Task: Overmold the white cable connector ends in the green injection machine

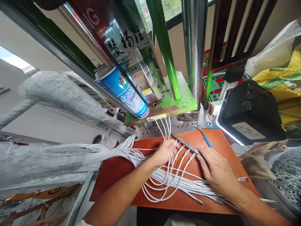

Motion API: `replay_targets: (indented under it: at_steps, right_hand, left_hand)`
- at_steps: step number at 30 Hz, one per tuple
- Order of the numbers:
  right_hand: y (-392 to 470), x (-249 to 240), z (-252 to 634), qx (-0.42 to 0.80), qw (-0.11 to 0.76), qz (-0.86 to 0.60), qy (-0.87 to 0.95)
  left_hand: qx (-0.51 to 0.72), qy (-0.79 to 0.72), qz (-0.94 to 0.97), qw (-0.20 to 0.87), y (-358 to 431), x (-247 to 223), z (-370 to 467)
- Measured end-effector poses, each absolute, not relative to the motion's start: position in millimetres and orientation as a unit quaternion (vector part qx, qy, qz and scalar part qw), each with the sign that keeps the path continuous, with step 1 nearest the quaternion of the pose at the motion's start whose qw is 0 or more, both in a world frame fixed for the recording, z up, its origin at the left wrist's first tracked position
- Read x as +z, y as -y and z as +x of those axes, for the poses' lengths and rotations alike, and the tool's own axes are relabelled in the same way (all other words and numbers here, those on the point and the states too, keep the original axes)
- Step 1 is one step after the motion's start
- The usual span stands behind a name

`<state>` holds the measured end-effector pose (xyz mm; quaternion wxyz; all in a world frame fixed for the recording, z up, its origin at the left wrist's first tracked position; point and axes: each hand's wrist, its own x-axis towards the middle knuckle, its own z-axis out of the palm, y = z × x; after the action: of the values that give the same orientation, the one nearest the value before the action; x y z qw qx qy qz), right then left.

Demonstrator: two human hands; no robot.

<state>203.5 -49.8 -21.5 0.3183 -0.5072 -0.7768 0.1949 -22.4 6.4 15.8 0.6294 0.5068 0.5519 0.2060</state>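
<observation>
A narrow metal bar (185, 143) lies at a slant above the orange-brown board, with several white cables plugged along its near edge by pale connectors (187, 152). My right hand (215, 166) grips the bar's right end between thumb and fingers. At the bar's left end, my left hand (166, 152) is closed in a pinch around a white cable and its connector, partly hidden by the fingers. The attached cables loop down toward me over a bundle of white cables (190, 185) on the board (117, 188).
Beyond the board stands a green press (183, 94) with a blue spray can (124, 92). Blue-handled pliers (207, 139) lie at the board's back edge. A black lamp-like box (251, 110) is at right, above a bin of white scraps (287, 175). Wrapped cables (58, 157) extend left.
</observation>
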Motion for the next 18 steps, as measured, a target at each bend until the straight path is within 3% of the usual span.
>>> replay_targets:
  at_steps: [3, 12, 18]
  right_hand:
    - [50, -22, 203, 0.191, 0.319, -0.504, 0.779]
    - [50, -21, 204, 0.203, 0.306, -0.487, 0.792]
    - [50, -19, 202, 0.191, 0.348, -0.521, 0.756]
  left_hand:
    - [0.232, -0.591, 0.503, 0.586, -7, 11, -28]
    - [0.225, -0.583, 0.512, 0.590, -10, 2, -25]
    - [0.214, -0.578, 0.522, 0.590, -5, 9, -26]
